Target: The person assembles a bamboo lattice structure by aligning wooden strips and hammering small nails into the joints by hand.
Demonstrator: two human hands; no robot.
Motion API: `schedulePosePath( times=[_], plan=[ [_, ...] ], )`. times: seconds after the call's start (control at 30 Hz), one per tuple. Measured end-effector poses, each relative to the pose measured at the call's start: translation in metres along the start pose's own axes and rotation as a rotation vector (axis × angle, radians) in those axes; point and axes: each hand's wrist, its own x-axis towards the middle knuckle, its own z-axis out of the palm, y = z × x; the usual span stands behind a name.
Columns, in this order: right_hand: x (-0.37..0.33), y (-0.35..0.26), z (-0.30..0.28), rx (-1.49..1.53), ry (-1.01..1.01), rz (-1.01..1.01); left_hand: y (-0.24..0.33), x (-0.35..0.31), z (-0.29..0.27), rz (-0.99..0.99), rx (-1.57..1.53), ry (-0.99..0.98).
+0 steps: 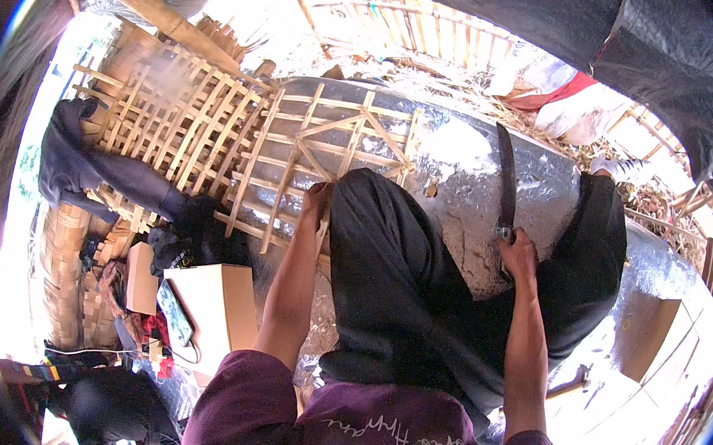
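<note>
In my right hand (pixel 519 254) is the handle of a machete (pixel 507 172), its long dark blade pointing away from me over the silver-grey sheet (pixel 469 249). Beside my left knee, my left hand (pixel 318 195) is closed at the near edge of an open lattice of pale bamboo strips (pixel 295 153). The fingers are small in view, but they seem wrapped round a strip there. Diagonal strips cross the right part of this lattice, which lies flat on the sheet. My legs in black trousers are bent, with the machete between them.
A denser woven bamboo panel (pixel 188 114) adjoins the lattice at left, below a thick bamboo pole (pixel 162 19). Dark clothing (pixel 123 177), a black bag (pixel 203 234) and a cardboard box (pixel 234 309) lie left. Another box (pixel 652 337) stands right. Straw lines the far edge.
</note>
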Motion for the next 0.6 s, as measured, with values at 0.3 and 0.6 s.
schedulePosePath(
  times=[0.3, 0.6],
  plan=[
    [0.001, 0.000, 0.003, 0.062, 0.003, -0.026, -0.017, 0.024, 0.005, 0.008, 0.000, -0.070],
    [0.004, 0.011, 0.006, 0.019, 0.039, -0.059, 0.002, 0.001, 0.015, 0.039, -0.129, -0.057]
  ],
)
